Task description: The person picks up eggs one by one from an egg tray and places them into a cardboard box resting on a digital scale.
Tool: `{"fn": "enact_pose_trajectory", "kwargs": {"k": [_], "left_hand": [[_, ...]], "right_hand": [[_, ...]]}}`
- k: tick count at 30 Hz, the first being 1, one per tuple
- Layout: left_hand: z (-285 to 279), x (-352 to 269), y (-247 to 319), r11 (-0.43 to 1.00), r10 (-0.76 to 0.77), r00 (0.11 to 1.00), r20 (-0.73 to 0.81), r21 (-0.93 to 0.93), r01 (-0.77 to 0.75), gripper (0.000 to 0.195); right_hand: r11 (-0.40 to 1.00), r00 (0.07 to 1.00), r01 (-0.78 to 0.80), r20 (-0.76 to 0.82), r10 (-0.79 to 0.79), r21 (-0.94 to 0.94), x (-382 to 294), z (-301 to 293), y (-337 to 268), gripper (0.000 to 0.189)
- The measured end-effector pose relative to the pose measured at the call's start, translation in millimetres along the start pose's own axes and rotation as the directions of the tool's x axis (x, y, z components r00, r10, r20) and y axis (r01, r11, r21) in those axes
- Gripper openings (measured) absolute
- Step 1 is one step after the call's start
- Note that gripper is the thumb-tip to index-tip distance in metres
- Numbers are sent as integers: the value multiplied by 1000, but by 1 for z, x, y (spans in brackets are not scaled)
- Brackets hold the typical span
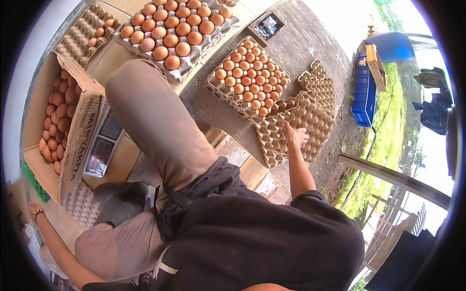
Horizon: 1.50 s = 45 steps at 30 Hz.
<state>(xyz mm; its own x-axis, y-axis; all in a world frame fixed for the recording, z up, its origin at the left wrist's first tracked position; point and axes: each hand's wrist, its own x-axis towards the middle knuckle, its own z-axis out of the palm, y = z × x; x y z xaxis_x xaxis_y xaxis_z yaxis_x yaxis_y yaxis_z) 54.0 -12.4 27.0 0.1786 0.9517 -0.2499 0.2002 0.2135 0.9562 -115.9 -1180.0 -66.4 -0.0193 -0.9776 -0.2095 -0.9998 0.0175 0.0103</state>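
Note:
My right hand (297, 136), fingers spread, lies against an empty pulp egg tray (313, 120) that looks blurred; I see no clear grip on it. More empty trays (271, 142) lie under and beside it. Just left of them, a stack of trays (233, 95) has brown eggs on top. My left hand (35, 208), with a bracelet at its wrist, is at the far left by a green crate (43, 192); its fingers are too small to read. An open cardboard box (82, 134) holds many loose brown eggs (54, 118). Beyond my knee, another tray stack (194, 60) carries eggs.
A digital scale (105, 140) sits beside the box. A mostly empty tray (78, 32) with a few eggs is at the upper left, and another tray (83, 205) lies by my boot (122, 200). A wooden block (251, 171) is near my hip. A blue crate (360, 94) stands outside.

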Motion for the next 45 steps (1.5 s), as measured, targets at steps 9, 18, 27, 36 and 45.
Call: {"fn": "enact_pose_trajectory", "kwargs": {"k": [9, 18, 27, 36, 45], "left_hand": [[-4, 2, -1, 999, 25, 1000, -12, 42, -25, 44], [-1, -5, 1, 999, 48, 999, 4, 7, -48, 43], [6, -18, 10, 993, 81, 995, 51, 85, -86, 40], [-8, 34, -18, 994, 99, 994, 41, -48, -97, 15], [-13, -37, -32, 987, -5, 968, -250, -156, -35, 20]], "right_hand": [[522, 525, 843, 11, -851, 126, -44, 59, -49, 32], [435, 425, 896, 107, -899, 88, -15, 49, -48, 36], [462, 557, -286, 538, -633, 840, -1, 47, -51, 30], [522, 521, 853, 81, -850, -2, -51, 64, -83, 42], [321, 268, -313, 408, -873, 894, -167, -57, -134, 42]]}}
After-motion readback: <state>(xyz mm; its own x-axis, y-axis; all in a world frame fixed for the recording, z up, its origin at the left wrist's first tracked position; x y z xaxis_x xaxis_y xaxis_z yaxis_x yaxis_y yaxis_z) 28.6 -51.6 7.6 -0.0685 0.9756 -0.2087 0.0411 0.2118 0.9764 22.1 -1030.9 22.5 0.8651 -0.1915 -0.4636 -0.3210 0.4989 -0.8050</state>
